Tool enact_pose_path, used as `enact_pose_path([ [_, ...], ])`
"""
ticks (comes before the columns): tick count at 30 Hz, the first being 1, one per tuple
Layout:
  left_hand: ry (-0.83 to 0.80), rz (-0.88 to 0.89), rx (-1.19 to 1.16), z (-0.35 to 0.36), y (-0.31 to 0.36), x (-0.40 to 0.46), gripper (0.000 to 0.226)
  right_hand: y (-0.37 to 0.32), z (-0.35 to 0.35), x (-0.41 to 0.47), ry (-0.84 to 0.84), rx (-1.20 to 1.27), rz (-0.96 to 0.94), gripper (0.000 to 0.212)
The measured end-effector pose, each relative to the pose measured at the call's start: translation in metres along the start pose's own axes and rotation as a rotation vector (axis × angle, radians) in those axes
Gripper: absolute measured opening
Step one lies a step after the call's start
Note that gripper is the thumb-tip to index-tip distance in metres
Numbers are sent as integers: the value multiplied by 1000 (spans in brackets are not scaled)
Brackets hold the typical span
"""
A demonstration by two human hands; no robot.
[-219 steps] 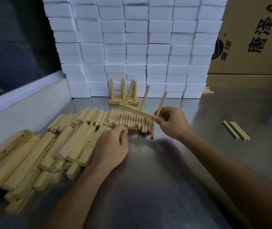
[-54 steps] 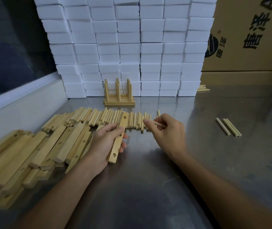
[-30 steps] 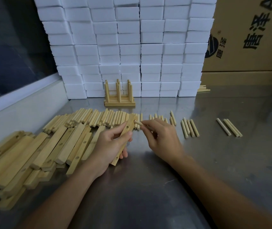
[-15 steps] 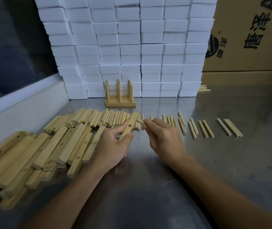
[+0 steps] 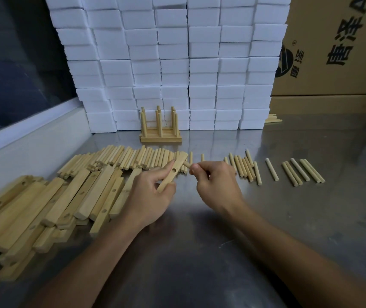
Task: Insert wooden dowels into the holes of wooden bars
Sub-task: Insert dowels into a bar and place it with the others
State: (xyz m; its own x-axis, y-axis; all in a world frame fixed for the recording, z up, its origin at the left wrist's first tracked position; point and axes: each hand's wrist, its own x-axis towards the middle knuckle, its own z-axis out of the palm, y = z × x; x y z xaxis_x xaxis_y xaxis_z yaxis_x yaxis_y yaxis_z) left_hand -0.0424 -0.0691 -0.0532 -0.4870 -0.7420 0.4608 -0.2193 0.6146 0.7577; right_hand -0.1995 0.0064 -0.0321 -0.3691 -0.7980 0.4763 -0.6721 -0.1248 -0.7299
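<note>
Wooden flat bar with round holes gripped in our left hand; our right hand fingers pinch short pale dowel beside bar's upper end.

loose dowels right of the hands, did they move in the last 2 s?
Yes. The loose dowels spread rightward out of the long row, toward the stationary group of three dowels, while the assembled rack stayed put.
</note>
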Motion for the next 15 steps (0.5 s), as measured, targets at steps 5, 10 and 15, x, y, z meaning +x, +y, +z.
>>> enact_pose_path([
  [5, 4, 39, 2, -2, 4, -1, 57, -4, -9, 6, -141, 332, 327, 33],
  [10, 1, 41, 31, -1, 5, -2, 59, -7, -7, 1, -113, 254, 275, 32],
  [15, 17, 23, 54, 6, 6, -1, 59, -5, 0, -8, -3, -566, -131, 25],
])
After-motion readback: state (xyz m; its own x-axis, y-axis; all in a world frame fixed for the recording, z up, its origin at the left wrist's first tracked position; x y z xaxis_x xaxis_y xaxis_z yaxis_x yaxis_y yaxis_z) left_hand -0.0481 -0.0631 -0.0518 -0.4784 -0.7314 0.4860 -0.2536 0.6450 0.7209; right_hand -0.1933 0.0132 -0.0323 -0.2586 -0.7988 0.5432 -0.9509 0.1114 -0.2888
